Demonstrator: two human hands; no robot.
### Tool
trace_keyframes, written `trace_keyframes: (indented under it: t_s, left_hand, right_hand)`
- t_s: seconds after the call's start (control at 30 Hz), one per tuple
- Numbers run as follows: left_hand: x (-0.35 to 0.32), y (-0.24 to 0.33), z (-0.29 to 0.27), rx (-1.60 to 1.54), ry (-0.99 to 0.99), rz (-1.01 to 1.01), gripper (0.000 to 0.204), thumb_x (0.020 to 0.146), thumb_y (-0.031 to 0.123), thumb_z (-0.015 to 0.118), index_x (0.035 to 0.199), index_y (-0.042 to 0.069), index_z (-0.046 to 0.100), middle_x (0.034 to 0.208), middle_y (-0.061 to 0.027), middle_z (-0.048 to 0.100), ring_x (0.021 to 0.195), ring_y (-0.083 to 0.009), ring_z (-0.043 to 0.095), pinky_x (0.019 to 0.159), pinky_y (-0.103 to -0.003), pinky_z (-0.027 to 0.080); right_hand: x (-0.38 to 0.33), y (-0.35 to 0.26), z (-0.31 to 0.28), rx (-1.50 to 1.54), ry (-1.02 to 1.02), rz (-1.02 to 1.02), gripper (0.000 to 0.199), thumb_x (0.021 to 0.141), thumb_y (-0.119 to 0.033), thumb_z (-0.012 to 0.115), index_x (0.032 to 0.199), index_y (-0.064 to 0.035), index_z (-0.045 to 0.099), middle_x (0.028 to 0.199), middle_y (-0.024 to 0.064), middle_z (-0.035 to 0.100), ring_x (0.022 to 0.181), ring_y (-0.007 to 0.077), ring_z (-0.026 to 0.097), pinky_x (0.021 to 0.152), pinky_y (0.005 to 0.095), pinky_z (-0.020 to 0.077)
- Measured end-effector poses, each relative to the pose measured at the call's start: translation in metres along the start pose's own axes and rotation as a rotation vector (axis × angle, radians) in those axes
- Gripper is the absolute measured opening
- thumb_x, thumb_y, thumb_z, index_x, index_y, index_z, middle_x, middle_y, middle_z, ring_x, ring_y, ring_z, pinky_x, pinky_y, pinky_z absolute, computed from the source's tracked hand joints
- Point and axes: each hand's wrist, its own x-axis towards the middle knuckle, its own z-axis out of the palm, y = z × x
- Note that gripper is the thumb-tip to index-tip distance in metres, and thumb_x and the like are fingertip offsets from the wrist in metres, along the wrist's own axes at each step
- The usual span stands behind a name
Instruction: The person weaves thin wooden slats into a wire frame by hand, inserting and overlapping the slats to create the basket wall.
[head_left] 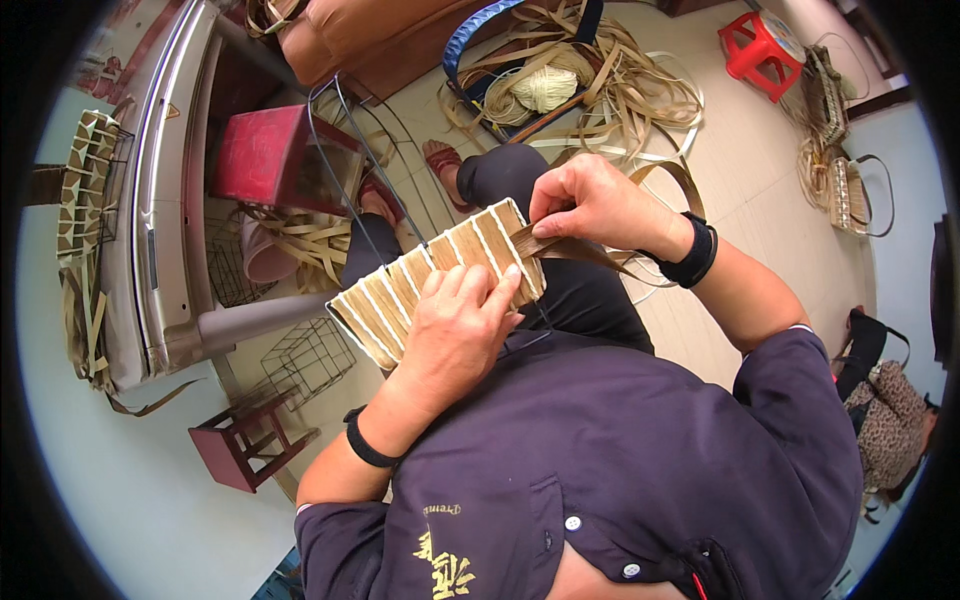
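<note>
Across my lap lies a basket, its tan side banded with white cord over a dark wire frame. A tall wire handle rises from its far edge. My left hand grips the basket from the near side, fingers laid over the bands and thumb stretched toward the right end. At that end my right hand pinches a flat brown strip between thumb and fingers. One end of the strip meets the basket's right edge; the rest loops away under my right wrist. The basket's underside is hidden.
Ahead on the floor, a blue-rimmed basket holds a cream cord ball beside loose tan strips. A red stool stands far right. To the left are a red box, bare wire frames and a small dark-red stool.
</note>
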Motion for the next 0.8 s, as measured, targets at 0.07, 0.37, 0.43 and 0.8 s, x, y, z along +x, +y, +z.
trace_keyframes:
  t_s: [0.07, 0.37, 0.43, 0.8]
  left_hand:
    - [-0.001, 0.000, 0.001, 0.019, -0.008, 0.001, 0.046, 0.085, 0.020, 0.078, 0.127, 0.009, 0.067, 0.093, -0.0104, 0.055, 0.089, -0.0301, 0.057, 0.079, -0.042, 0.046]
    - [-0.003, -0.008, -0.001, -0.066, 0.243, -0.176, 0.021, 0.083, 0.009, 0.078, 0.104, 0.009, 0.074, 0.083, -0.0087, 0.058, 0.076, -0.0282, 0.062, 0.067, -0.041, 0.050]
    - [-0.004, -0.005, -0.001, -0.016, 0.220, -0.151, 0.021, 0.083, 0.010, 0.078, 0.104, 0.010, 0.074, 0.083, -0.0084, 0.058, 0.075, -0.0278, 0.061, 0.066, -0.040, 0.050]
    - [-0.012, -0.015, 0.003, -0.061, 0.202, -0.077, 0.014, 0.084, 0.008, 0.076, 0.097, 0.009, 0.074, 0.083, -0.0074, 0.059, 0.074, -0.0269, 0.062, 0.065, -0.038, 0.050]
  right_hand:
    - [0.001, -0.006, 0.003, -0.022, -0.003, 0.024, 0.013, 0.082, -0.004, 0.080, 0.091, 0.0015, 0.072, 0.077, 0.0072, 0.074, 0.074, 0.0129, 0.070, 0.069, 0.0290, 0.0550]
    - [0.000, -0.002, 0.019, -0.028, 0.125, -0.216, 0.013, 0.080, -0.001, 0.074, 0.092, -0.0010, 0.072, 0.084, 0.0143, 0.074, 0.083, 0.0296, 0.074, 0.075, 0.0366, 0.0579]
    - [0.003, -0.002, 0.017, -0.024, 0.109, -0.199, 0.014, 0.078, -0.001, 0.075, 0.091, -0.0014, 0.072, 0.086, 0.0137, 0.074, 0.083, 0.0287, 0.074, 0.074, 0.0363, 0.0577]
    - [0.000, -0.004, 0.036, -0.104, 0.217, -0.342, 0.018, 0.078, 0.005, 0.078, 0.090, -0.0018, 0.067, 0.082, 0.0095, 0.066, 0.077, 0.0246, 0.068, 0.068, 0.0333, 0.0536]
